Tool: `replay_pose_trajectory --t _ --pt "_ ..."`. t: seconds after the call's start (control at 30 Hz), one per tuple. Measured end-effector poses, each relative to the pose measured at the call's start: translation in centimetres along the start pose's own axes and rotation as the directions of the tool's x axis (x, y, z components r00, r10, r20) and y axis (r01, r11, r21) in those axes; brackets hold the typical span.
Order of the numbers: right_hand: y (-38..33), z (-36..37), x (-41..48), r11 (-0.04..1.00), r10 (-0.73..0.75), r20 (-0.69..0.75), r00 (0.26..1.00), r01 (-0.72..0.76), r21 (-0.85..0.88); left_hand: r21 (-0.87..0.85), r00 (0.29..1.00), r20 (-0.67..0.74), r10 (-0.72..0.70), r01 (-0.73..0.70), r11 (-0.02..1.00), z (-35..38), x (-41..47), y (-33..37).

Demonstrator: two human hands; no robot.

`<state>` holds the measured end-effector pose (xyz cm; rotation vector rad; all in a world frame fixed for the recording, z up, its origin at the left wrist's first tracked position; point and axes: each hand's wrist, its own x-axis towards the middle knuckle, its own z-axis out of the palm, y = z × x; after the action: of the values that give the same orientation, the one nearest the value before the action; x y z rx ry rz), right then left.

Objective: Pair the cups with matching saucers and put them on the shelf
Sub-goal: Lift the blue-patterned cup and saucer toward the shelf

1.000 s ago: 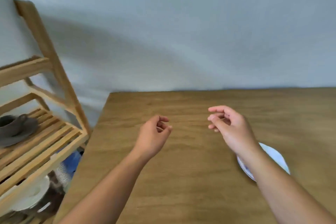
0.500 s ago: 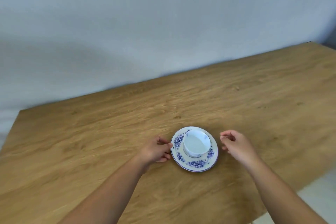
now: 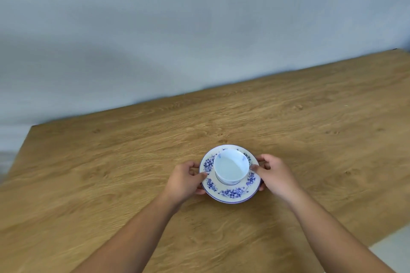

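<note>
Both hands grip one saucer on the counter (image 3: 111,173).
The left hand (image 3: 185,180) and right hand (image 3: 274,175) close on opposite rims of the saucer (image 3: 230,194); a white cup (image 3: 230,167) stands on it.

Glossy glazed ceramic cup (image 3: 230,167), saucer (image 3: 230,195); matt grained wood table (image 3: 111,173)

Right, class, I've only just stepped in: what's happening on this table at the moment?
A person is taking hold of a round white saucer with a blue floral border, which lies on a light wooden table. A small white cup with blue markings stands upright in its middle. The left hand grips the saucer's left edge and the right hand its right edge, thumbs on the rim. Whether the saucer has left the table cannot be told. No shelf is in view.
</note>
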<state>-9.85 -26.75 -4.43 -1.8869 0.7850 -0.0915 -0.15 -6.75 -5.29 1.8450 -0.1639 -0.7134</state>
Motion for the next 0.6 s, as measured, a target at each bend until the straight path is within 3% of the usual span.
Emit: replay_pose_trajectory --t 0.3,0.6 --pt "-9.5 10.4 0.0 0.976 -0.219 0.206 0.954 0.216 0.036 -0.138 0.966 -0.257 0.003 -0.04 0.99 -12.7 -4.5 -0.9" --pt "-18.1 29.8 -5.2 0.933 -0.313 0.535 0.785 0.359 0.02 -0.216 0.805 -0.579 -0.13 0.003 0.976 -29.2 -14.0 -8.1"
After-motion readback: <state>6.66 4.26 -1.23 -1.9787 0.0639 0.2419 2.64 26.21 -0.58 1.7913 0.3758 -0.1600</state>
